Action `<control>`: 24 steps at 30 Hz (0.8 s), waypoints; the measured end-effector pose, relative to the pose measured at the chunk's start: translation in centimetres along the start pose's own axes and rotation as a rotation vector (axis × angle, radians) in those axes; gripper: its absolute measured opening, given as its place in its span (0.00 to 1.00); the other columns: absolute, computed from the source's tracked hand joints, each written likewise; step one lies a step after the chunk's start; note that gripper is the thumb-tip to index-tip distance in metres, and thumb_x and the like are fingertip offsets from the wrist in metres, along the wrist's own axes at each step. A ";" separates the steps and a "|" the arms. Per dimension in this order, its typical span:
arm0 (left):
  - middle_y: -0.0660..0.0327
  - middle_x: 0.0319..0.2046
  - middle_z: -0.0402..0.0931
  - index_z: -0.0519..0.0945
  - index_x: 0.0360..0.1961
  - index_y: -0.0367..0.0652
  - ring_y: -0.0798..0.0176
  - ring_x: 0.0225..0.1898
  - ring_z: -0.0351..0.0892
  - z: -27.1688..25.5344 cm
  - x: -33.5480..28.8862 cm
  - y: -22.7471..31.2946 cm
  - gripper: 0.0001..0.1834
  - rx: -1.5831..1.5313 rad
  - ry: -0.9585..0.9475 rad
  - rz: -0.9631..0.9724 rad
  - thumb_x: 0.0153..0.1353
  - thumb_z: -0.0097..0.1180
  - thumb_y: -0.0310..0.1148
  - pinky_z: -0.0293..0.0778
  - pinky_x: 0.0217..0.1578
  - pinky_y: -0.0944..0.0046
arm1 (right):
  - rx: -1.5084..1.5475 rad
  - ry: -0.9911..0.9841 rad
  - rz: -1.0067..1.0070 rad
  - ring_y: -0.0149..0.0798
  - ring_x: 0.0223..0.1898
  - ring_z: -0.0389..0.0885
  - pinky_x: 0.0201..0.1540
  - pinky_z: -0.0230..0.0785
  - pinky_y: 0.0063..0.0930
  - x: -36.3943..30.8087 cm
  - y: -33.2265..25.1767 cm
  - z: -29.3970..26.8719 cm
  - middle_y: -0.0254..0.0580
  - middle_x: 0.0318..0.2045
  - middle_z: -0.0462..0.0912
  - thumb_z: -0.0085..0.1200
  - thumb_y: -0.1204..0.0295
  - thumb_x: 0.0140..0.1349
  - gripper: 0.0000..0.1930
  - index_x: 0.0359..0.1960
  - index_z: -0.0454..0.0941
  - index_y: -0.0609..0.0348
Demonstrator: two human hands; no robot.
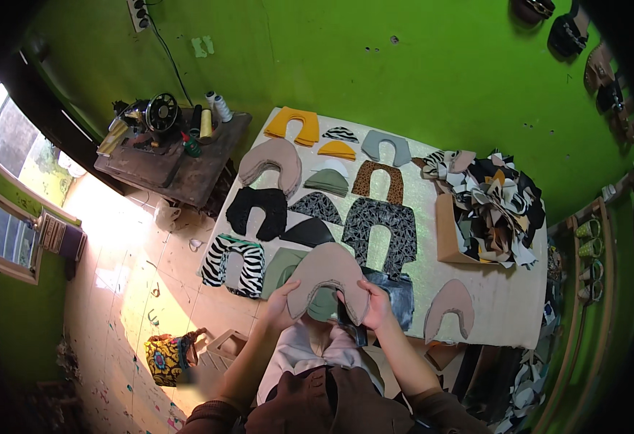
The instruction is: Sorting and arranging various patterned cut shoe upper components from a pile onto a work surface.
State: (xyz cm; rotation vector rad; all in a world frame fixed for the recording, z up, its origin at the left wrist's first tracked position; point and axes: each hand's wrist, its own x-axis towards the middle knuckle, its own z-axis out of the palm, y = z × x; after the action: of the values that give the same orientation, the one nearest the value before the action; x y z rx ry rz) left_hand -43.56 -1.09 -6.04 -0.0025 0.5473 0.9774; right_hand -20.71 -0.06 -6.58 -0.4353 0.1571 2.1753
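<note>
A beige horseshoe-shaped stack of cut pieces (327, 262), like shoe uppers, is held up over the table's near edge. My left hand (281, 304) grips its left leg, and my right hand (376, 302) grips the right leg. Green pieces (282, 270) lie just behind it, partly hidden. To the right, a blue-black glossy piece (395, 295) sits by my right hand. A zebra-striped stack (233, 266) rests left of my left hand. Another beige horseshoe piece (450, 307) lies apart at the table's near right.
On the white table (512, 304) lie black (257, 211), leopard (377, 181) and yellow (291, 124) cut pieces. A cardboard box (456, 228) at right overflows with scraps. A sewing machine (156, 116) stands on a dark table at left. A patterned bag (168, 359) sits on the floor.
</note>
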 end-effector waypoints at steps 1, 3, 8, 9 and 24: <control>0.53 0.47 0.69 0.60 0.56 0.38 0.57 0.46 0.72 -0.2 0.3 1.0 0.21 -0.046 0.007 -0.031 0.61 0.39 0.30 0.70 0.47 0.60 | -0.001 -0.002 -0.005 0.48 0.51 0.68 0.55 0.62 0.44 1.0 0.0 0.3 0.51 0.51 0.67 0.41 0.73 0.59 0.20 0.54 0.61 0.57; 0.52 0.46 0.70 0.62 0.54 0.36 0.58 0.45 0.73 0.0 1.2 3.0 0.20 -0.008 0.047 0.005 0.61 0.39 0.30 0.70 0.46 0.61 | -0.023 -0.012 0.012 0.48 0.50 0.69 0.55 0.62 0.43 3.1 0.0 1.1 0.52 0.50 0.69 0.41 0.73 0.59 0.20 0.54 0.61 0.60; 0.52 0.46 0.70 0.62 0.54 0.35 0.56 0.45 0.73 0.5 3.1 10.7 0.20 0.086 -0.011 0.006 0.60 0.40 0.30 0.70 0.47 0.60 | -0.092 -0.009 -0.057 0.46 0.49 0.70 0.55 0.62 0.42 9.7 0.1 5.0 0.51 0.49 0.70 0.40 0.72 0.59 0.18 0.52 0.63 0.64; 0.52 0.46 0.70 0.62 0.54 0.36 0.57 0.45 0.73 0.7 3.5 12.5 0.20 0.142 -0.028 0.003 0.60 0.40 0.30 0.71 0.46 0.61 | -0.094 -0.016 -0.066 0.46 0.49 0.70 0.55 0.62 0.42 11.2 0.1 5.6 0.51 0.49 0.70 0.40 0.72 0.59 0.18 0.52 0.63 0.64; 0.57 0.44 0.72 0.67 0.51 0.39 0.60 0.43 0.73 1.5 15.5 30.0 0.20 0.268 0.004 0.015 0.63 0.36 0.40 0.70 0.43 0.64 | -0.147 0.059 -0.212 0.48 0.42 0.75 0.47 0.68 0.42 30.3 -2.2 10.8 0.49 0.43 0.74 0.36 0.60 0.63 0.19 0.48 0.66 0.61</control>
State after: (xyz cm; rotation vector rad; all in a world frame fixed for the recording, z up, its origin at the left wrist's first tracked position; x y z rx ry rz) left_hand -59.72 28.59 -4.38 0.2396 0.6794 0.9121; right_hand -38.27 26.99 -7.49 -0.5738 -0.0162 1.9731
